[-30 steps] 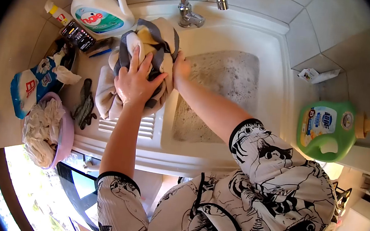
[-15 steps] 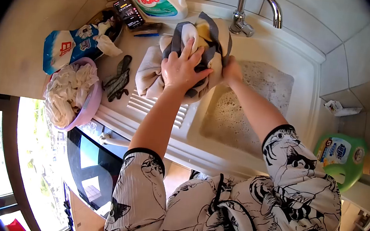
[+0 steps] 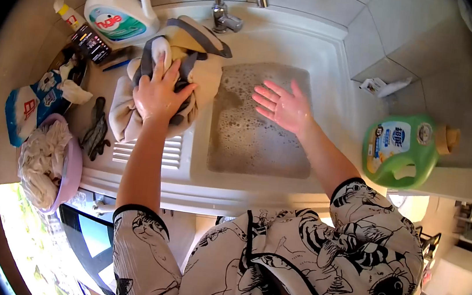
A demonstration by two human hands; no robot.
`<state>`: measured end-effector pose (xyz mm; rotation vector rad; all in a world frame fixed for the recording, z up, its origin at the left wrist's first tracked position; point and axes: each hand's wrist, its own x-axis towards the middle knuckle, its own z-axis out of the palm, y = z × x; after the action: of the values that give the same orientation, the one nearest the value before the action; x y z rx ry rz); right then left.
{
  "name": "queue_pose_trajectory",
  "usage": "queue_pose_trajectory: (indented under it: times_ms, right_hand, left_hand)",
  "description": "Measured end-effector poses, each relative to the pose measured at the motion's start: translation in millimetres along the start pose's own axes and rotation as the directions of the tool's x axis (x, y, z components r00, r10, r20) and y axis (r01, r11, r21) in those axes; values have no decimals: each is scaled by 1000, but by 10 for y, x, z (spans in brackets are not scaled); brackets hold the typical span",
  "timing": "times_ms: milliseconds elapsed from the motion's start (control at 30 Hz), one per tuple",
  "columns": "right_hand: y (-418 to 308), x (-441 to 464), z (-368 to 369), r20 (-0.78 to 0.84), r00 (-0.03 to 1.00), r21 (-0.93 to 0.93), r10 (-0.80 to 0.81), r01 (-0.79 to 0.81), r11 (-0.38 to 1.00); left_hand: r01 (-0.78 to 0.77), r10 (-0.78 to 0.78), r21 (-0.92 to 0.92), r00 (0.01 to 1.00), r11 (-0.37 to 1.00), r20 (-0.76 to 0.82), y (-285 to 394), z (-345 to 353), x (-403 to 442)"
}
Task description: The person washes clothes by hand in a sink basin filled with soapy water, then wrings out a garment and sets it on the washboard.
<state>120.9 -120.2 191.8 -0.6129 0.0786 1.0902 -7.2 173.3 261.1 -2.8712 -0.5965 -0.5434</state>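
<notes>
My left hand [image 3: 162, 96] lies with fingers spread on top of a bundled cloth [image 3: 205, 83], beige, grey and pale yellow. The bundle is heaped on the ridged washboard side of the white sink [image 3: 187, 168], left of the basin. Over the basin, my right hand [image 3: 285, 107] is open and holds nothing, palm up and fingers apart, separate from the cloth. Cloudy water [image 3: 253, 149] with suds and bubbles fills the basin below it. The underside of the bundle is hidden.
A chrome faucet [image 3: 221, 17] stands behind the basin. White detergent bottle [image 3: 120, 15], dark box [image 3: 90, 44], blue-white bag [image 3: 28, 106], dark wrung cloth [image 3: 96, 131] and pink tub [image 3: 72, 169] of pale laundry are on the left; a green detergent bottle [image 3: 402, 149] is on the right.
My right hand has let go of the bundle's right side and moved right over the water, opening. My left hand stays on the cloth. The view has shifted to the right.
</notes>
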Motion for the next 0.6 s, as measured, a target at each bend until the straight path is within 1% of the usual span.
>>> queue_pose_trajectory:
  times_ms: [33,67,100,133,167,233,267,333,467,567,600]
  right_hand:
    - [-22,-52,134,-93,996,49,-1,5,999]
    - [-27,-39,93,-93,996,48,-11,16,999]
    - [15,40,-5,105,994,188,-8,-12,982]
    - [-3,50,-38,288,957,308,-24,-68,949]
    - [-23,11,42,285,958,302,-27,-64,951]
    - [-63,-92,332,127,991,323,-31,-12,946]
    - [-82,-113,385,125,992,320,-31,-11,947]
    - [-77,-104,403,257,964,320,-61,-25,947]
    - [-105,-176,600,295,952,320,-77,-23,947]
    - [-101,-181,647,330,942,337,-66,-52,940]
    - [-98,-159,611,351,934,294,-68,-41,955]
  left_hand:
    - [4,-4,8,1000,1000,8,7,-13,6]
    - [-3,3,4,1000,1000,1,7,-24,12]
    - [-11,12,27,1000,1000,-5,-13,15,-7]
    - [-14,14,39,1000,999,-3,-13,5,0]
    - [-13,13,32,1000,999,-7,-16,1,9]
    - [-8,8,36,1000,999,3,-25,-4,17]
    - [-8,8,33,1000,999,2,-24,-10,15]
    - [-11,11,44,1000,999,-2,-21,23,4]
    - [-9,10,41,1000,999,-14,-7,11,8]
    - [-5,6,35,1000,999,-10,-9,10,3]
    - [-3,3,40,1000,999,-4,-1,-6,4]
